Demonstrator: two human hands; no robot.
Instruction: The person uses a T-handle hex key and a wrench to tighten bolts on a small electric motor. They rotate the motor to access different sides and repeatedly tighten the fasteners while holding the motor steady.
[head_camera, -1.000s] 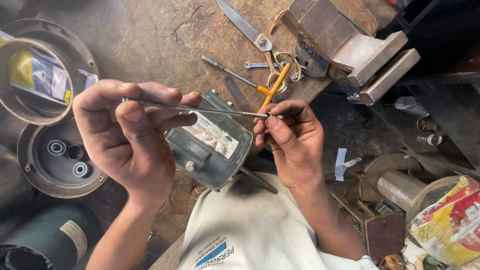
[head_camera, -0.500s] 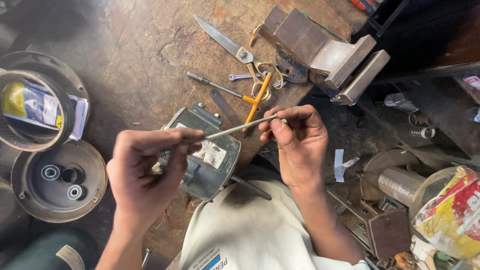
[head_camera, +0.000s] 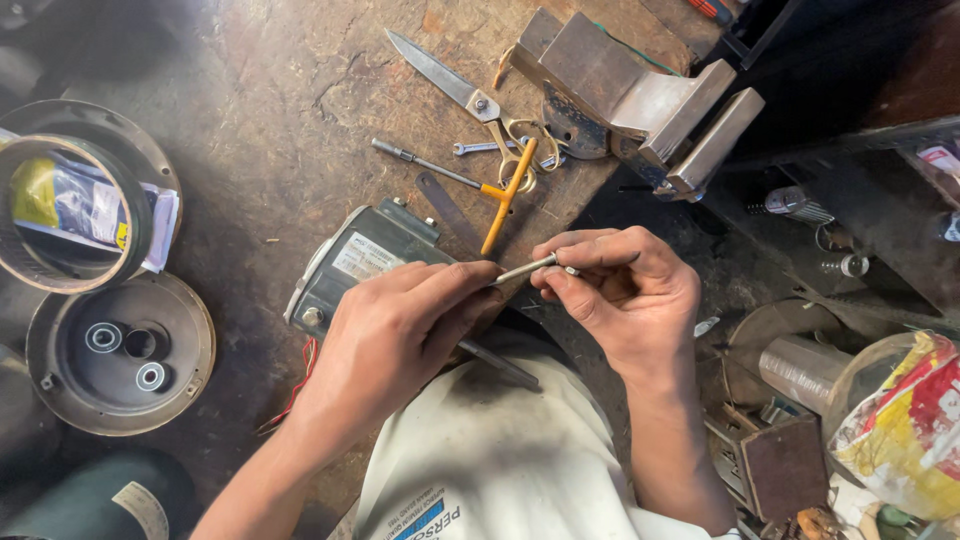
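A thin metal rod is pinched between both hands above the bench edge. My left hand grips its near end, most of the rod hidden under the fingers. My right hand pinches the far tip between thumb and fingers. Under my left hand lies a grey motor housing with a pale label and red wires trailing from it.
On the worn bench lie a yellow-handled T-wrench, scissors, a small spanner and a metal vise. Round motor covers and a ring holding a packet sit left. Cluttered parts and a colourful bag fill the right.
My left hand slid along the rod toward my right hand, so much less rod shows between them. The view shifted, and the motor housing now lies further left.
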